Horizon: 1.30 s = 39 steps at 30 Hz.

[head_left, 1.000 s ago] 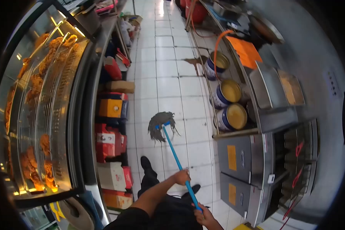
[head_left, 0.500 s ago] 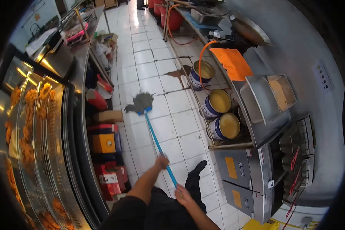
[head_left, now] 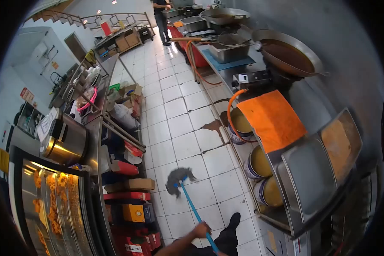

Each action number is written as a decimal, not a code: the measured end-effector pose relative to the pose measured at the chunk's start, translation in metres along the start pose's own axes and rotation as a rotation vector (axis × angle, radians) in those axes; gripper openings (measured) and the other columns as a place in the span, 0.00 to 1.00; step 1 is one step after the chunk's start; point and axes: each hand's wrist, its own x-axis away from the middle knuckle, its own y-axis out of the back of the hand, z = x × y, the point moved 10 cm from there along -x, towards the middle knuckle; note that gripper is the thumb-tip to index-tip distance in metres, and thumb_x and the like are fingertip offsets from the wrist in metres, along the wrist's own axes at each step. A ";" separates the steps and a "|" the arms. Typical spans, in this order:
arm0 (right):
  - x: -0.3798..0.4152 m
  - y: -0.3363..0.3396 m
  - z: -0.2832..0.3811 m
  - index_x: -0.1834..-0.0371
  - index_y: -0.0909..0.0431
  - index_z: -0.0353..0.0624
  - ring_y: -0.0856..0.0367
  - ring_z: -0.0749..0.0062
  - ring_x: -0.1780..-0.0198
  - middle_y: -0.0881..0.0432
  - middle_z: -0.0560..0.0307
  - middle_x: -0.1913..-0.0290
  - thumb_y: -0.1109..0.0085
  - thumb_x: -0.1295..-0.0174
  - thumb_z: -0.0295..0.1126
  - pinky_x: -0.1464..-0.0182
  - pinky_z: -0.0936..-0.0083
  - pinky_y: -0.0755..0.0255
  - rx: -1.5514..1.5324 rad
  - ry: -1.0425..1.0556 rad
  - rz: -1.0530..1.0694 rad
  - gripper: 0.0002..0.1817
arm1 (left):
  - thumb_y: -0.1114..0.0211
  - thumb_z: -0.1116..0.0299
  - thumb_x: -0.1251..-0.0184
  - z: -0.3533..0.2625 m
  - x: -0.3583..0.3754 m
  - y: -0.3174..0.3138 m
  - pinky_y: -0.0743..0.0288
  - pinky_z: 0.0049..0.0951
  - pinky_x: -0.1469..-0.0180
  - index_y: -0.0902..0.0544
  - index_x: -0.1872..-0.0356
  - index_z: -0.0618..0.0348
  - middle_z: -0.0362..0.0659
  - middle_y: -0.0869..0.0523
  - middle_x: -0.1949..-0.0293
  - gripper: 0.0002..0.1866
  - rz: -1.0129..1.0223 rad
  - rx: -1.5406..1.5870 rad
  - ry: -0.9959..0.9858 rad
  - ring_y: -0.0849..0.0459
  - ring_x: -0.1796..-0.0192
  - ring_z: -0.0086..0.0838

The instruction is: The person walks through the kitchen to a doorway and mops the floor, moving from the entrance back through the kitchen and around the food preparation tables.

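A mop with a blue handle (head_left: 192,209) slants away from me across the white tile floor. Its grey string head (head_left: 178,179) lies flat on the tiles, joined by a blue socket. My left hand (head_left: 202,229) is wrapped round the handle, above the lower frame edge. Only a sliver of my right hand (head_left: 221,254) shows at the bottom edge, at the handle's near end; its fingers are mostly cut off. My dark shoe (head_left: 234,220) stands right of the handle.
Boxes (head_left: 136,213) and a lit fried-food display (head_left: 55,205) line the left. On the right, tins of yellowish liquid (head_left: 260,161) stand under a metal counter with an orange cloth (head_left: 272,120) and large woks (head_left: 288,53). A brown puddle (head_left: 214,128) spreads ahead. Another person (head_left: 161,23) stands far back.
My view has tilted up, showing more of the room's far end. The mop head's strings, trailing left before, now spread to the right too. Both hands sit lower in view.
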 end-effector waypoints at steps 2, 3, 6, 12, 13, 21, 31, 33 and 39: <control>-0.067 -0.084 0.030 0.75 0.35 0.51 0.43 0.78 0.87 0.41 0.65 0.87 0.45 0.32 0.42 0.86 0.79 0.51 -0.279 -0.155 0.159 0.16 | 0.33 0.56 0.50 0.102 -0.001 0.053 0.30 0.49 0.43 0.12 0.69 0.50 0.49 0.13 0.60 0.12 0.135 -0.127 0.255 0.20 0.46 0.44; -0.108 -0.134 0.043 0.81 0.36 0.51 0.44 0.77 0.87 0.43 0.65 0.88 0.45 0.32 0.40 0.85 0.77 0.50 -0.333 -0.168 0.204 0.19 | 0.32 0.51 0.48 0.163 0.010 0.086 0.37 0.54 0.36 0.15 0.53 0.48 0.54 0.20 0.44 0.22 0.224 -0.300 0.588 0.30 0.34 0.49; -0.213 -0.302 0.111 0.86 0.43 0.53 0.48 0.78 0.89 0.45 0.67 0.89 0.43 0.33 0.40 0.86 0.79 0.54 -0.317 -0.011 0.308 0.25 | 0.22 0.49 0.60 0.256 0.026 0.247 0.28 0.52 0.41 0.29 0.35 0.36 0.54 0.35 0.31 0.43 -0.144 -0.590 0.790 0.31 0.35 0.55; -0.317 -0.445 0.221 0.80 0.37 0.50 0.47 0.83 0.89 0.43 0.68 0.88 0.45 0.31 0.38 0.89 0.84 0.54 -0.312 0.103 0.218 0.19 | 0.25 0.60 0.55 0.409 0.006 0.374 0.46 0.56 0.29 0.24 0.40 0.38 0.50 0.47 0.24 0.34 -0.201 -0.558 0.859 0.43 0.25 0.49; -0.333 -0.433 0.218 0.72 0.34 0.49 0.46 0.83 0.88 0.41 0.68 0.86 0.45 0.30 0.38 0.89 0.84 0.54 -0.371 0.004 0.319 0.14 | 0.26 0.57 0.54 0.446 0.002 0.344 0.56 0.57 0.25 0.20 0.44 0.42 0.49 0.46 0.24 0.30 -0.359 -0.620 0.788 0.47 0.23 0.47; -0.090 -0.306 0.187 0.83 0.33 0.51 0.33 0.78 0.91 0.35 0.66 0.89 0.52 0.29 0.51 0.90 0.81 0.43 -0.116 -0.225 -0.222 0.25 | 0.36 0.61 0.58 0.229 -0.076 0.269 0.23 0.44 0.57 0.14 0.79 0.54 0.50 0.14 0.73 0.09 0.055 0.024 0.098 0.15 0.67 0.46; -0.096 -0.444 0.309 0.84 0.40 0.50 0.49 0.82 0.91 0.46 0.68 0.89 0.50 0.30 0.53 0.90 0.81 0.56 -0.303 -0.268 -0.211 0.27 | 0.34 0.58 0.59 0.307 -0.151 0.400 0.22 0.40 0.67 0.16 0.76 0.45 0.41 0.14 0.75 0.07 -0.045 0.190 -0.167 0.15 0.70 0.39; -0.164 -0.524 0.370 0.85 0.40 0.50 0.49 0.82 0.91 0.45 0.68 0.89 0.50 0.30 0.53 0.90 0.81 0.55 -0.492 -0.353 0.116 0.27 | 0.34 0.58 0.59 0.404 -0.186 0.459 0.25 0.42 0.69 0.19 0.83 0.49 0.42 0.17 0.79 0.08 -0.129 0.129 -0.181 0.16 0.73 0.41; -0.425 -0.714 0.575 0.66 0.31 0.57 0.45 0.85 0.86 0.40 0.70 0.84 0.42 0.32 0.38 0.88 0.84 0.55 -0.450 -0.021 0.306 0.07 | 0.32 0.58 0.44 0.742 -0.249 0.636 0.41 0.59 0.33 0.20 0.60 0.52 0.51 0.22 0.43 0.14 -0.048 -0.377 0.553 0.27 0.37 0.47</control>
